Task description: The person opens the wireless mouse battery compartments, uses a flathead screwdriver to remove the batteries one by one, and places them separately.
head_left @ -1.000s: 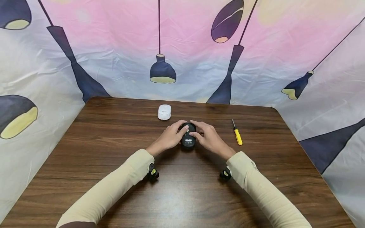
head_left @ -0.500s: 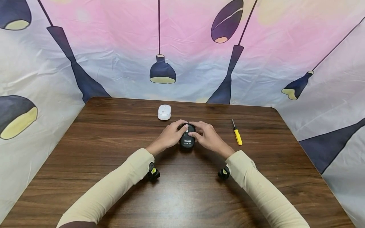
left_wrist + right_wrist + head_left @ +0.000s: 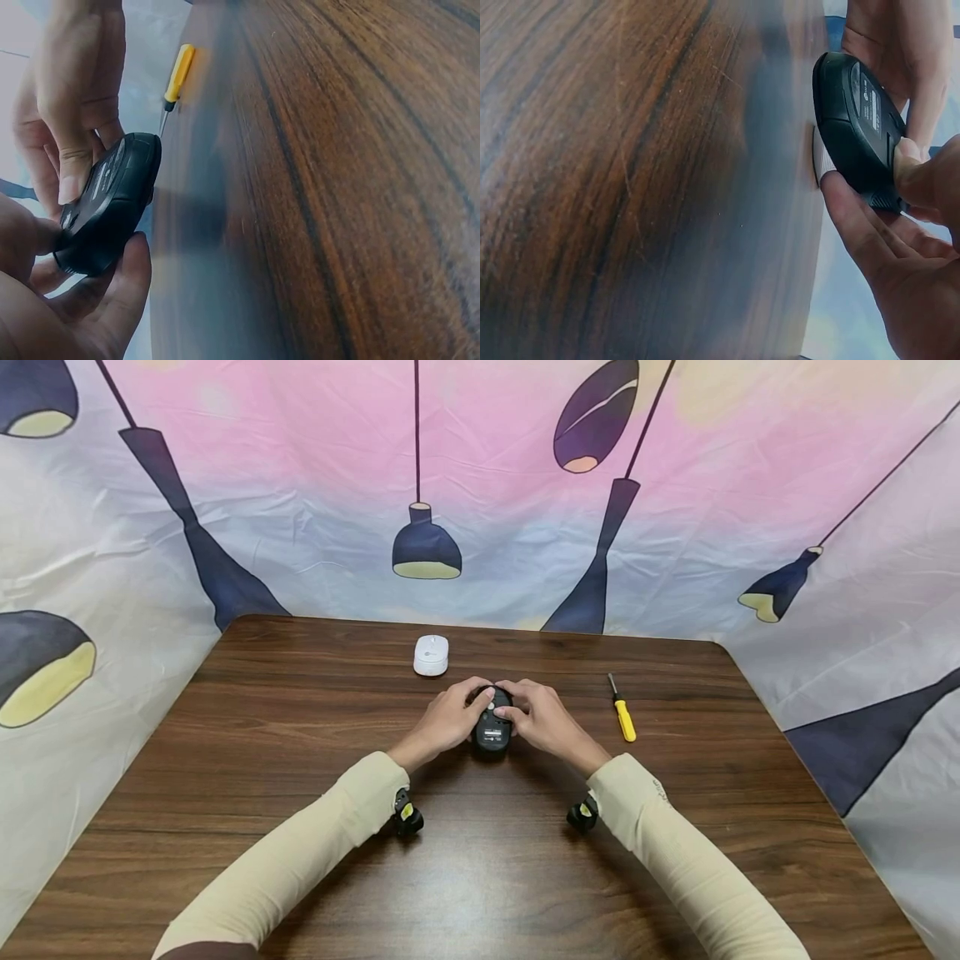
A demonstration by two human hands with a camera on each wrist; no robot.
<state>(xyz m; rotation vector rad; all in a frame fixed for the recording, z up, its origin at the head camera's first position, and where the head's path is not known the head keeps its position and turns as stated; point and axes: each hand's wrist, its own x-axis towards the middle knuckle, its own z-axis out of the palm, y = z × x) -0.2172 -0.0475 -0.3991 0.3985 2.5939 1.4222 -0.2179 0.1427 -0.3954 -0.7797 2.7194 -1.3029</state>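
Note:
A black computer mouse [image 3: 492, 739] is held between both hands, its underside with a printed label turned up. From its left side the left hand [image 3: 448, 714] grips it, thumb on the underside near the far end. The right hand [image 3: 549, 720] grips the opposite side, its thumb also pressing on the underside. In the left wrist view the mouse [image 3: 112, 199] is tilted and lifted off the tabletop, fingers curled beneath it. The right wrist view shows the mouse [image 3: 855, 127] with fingers under its lower side; part of it is hidden by the thumb.
A white mouse [image 3: 431, 656] lies at the back of the wooden table [image 3: 300, 693], left of the hands. To the right lies a screwdriver [image 3: 624, 717] with a yellow handle. A printed cloth [image 3: 487, 552] hangs behind the table's far edge.
Both hands keep their hold on the black mouse. The right forearm has shifted slightly to the left; the mouse has barely moved.

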